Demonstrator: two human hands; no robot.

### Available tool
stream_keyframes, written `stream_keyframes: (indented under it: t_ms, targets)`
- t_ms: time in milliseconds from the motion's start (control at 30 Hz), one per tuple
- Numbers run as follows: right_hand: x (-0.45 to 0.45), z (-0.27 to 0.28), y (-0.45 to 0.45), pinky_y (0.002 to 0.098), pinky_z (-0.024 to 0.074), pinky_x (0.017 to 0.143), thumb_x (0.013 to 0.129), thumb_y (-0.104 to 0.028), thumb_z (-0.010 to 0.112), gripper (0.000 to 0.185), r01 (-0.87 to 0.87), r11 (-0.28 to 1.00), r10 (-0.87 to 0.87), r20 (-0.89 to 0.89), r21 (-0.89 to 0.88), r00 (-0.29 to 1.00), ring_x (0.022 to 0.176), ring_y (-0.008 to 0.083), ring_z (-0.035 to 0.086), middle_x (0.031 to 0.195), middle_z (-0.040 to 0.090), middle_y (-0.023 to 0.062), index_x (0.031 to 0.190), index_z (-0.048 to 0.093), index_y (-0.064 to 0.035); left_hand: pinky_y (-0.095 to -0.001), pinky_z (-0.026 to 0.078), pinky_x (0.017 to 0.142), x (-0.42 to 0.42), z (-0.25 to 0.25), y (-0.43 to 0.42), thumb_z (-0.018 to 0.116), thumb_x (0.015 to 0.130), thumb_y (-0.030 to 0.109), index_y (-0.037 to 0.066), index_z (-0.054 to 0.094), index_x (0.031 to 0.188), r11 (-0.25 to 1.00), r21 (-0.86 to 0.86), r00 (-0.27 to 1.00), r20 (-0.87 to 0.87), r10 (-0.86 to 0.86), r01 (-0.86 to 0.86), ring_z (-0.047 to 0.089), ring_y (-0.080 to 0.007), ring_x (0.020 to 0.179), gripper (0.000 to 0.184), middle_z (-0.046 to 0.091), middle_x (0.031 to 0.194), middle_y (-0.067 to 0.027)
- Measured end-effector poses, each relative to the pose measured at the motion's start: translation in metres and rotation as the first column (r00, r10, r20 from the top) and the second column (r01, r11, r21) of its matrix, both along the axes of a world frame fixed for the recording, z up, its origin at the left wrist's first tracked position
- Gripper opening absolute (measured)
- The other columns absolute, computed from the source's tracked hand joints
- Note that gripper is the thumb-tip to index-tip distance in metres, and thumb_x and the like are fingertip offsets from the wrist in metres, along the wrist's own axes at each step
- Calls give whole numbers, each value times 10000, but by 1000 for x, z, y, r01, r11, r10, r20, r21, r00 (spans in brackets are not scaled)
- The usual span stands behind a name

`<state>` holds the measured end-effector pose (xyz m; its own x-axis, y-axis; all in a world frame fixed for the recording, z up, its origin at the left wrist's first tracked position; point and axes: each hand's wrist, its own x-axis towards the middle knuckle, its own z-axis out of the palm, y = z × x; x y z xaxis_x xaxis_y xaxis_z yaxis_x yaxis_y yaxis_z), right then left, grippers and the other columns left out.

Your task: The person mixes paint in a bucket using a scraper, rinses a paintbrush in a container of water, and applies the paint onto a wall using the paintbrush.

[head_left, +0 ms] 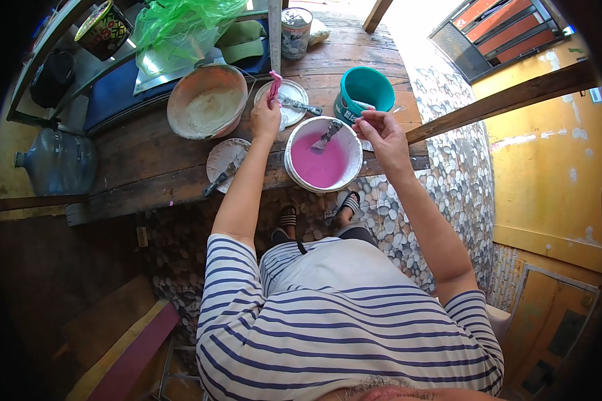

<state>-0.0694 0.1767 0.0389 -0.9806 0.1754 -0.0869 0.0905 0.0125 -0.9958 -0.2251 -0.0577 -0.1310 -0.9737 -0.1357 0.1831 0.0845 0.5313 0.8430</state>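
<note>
Being pinched in the left hand (266, 120) is a crumpled pink scrap (275, 84), held up by closed fingers and seen against a white lid (292, 89). The right hand (386, 137) is raised just beside the teal bucket (369, 81), its thumb and fingers drawn close; whether anything is gripped there cannot be told. Between the hands, a white bucket (356, 158) is placed near the edge of the surface (354, 45); it is partly filled with pink mix (322, 165), and a scraper (326, 136) is leaned inside. On the white lid, a second scraper (302, 105) is laid. Beside the left forearm, a third scraper (221, 177) is rested on a smeared disc (227, 154). Farther left, pale paste (214, 110) is held in a basin (180, 107). Beyond the lid, a can (295, 35) is stood, and to its left a cap (242, 43) and a green bag (180, 27) are piled.
</note>
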Motion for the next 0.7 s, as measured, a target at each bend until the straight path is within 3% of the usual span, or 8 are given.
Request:
stream_keyframes:
  t_ms: [133, 233, 333, 400, 433, 533, 567, 700]
  targets:
    - [27, 1, 14, 291, 582, 842, 995, -76, 634, 236, 57, 998, -57, 24, -5, 998, 974, 169, 696, 1065, 699, 115, 1192, 583, 43, -496, 518, 877, -20, -8, 7, 596, 955, 277, 102, 670, 1228, 1000, 12, 998, -57, -16, 17, 670, -418, 998, 333, 717, 1062, -200]
    - [40, -4, 22, 277, 572, 846, 1004, -74, 620, 227, 53, 998, -55, 62, 38, 997, 972, 155, 690, 1062, 699, 104, 1196, 583, 42, -490, 513, 911, -28, -26, 10, 602, 948, 284, 86, 670, 1229, 996, 89, 998, 48, -28, 24, 659, -423, 1030, 350, 702, 1107, -221]
    - [50, -15, 28, 270, 568, 844, 1005, -76, 620, 224, 64, 998, -66, 107, 16, 992, 969, 147, 688, 1060, 698, 100, 1193, 585, 40, -468, 513, 931, -38, -89, 0, 624, 933, 315, 166, 675, 1259, 998, -58, 993, 120, 20, -13, 671, -345, 1078, 362, 716, 1113, -162]
    - [55, -21, 32, 272, 571, 847, 1006, -77, 620, 215, 87, 996, -86, 131, -3, 988, 965, 144, 689, 1055, 698, 98, 1185, 590, 38, -445, 489, 978, -37, -110, -8, 653, 914, 335, 190, 707, 1220, 943, -288, 983, -121, 138, -168, 629, -328, 1130, 343, 679, 1159, -170]
    - [57, -25, 34, 273, 572, 849, 1006, -77, 619, 210, 87, 996, -87, 128, 2, 988, 964, 144, 689, 1055, 697, 98, 1179, 592, 40, -430, 470, 988, -32, -99, -12, 682, 899, 327, 201, 729, 1186, 896, -423, 990, -94, 107, -137, 598, -315, 1114, 318, 636, 1134, -162]
    - [62, -29, 38, 279, 577, 856, 1008, -77, 616, 196, 84, 996, -84, 156, 6, 984, 964, 147, 689, 1060, 694, 102, 1164, 600, 41, -442, 466, 945, -31, -84, -8, 687, 877, 256, 161, 737, 1168, 954, -277, 989, -124, 84, -116, 576, -331, 1076, 310, 606, 1082, -146]
    - [63, -31, 38, 281, 577, 856, 1009, -77, 615, 196, 90, 996, -89, 167, 4, 982, 962, 149, 689, 1060, 694, 104, 1164, 601, 42, -453, 475, 910, -32, -82, -5, 699, 880, 250, 172, 739, 1170, 960, -246, 974, -210, 84, -136, 591, -331, 1043, 302, 608, 1022, -136]
    - [62, -33, 34, 287, 577, 858, 1014, -82, 603, 197, 61, 998, -64, 181, 23, 981, 956, 157, 691, 1056, 695, 108, 1164, 599, 46, -454, 492, 870, -31, -74, 3, 713, 888, 316, 159, 739, 1147, 975, -205, 985, -161, 53, -86, 607, -336, 980, 304, 612, 984, -139]
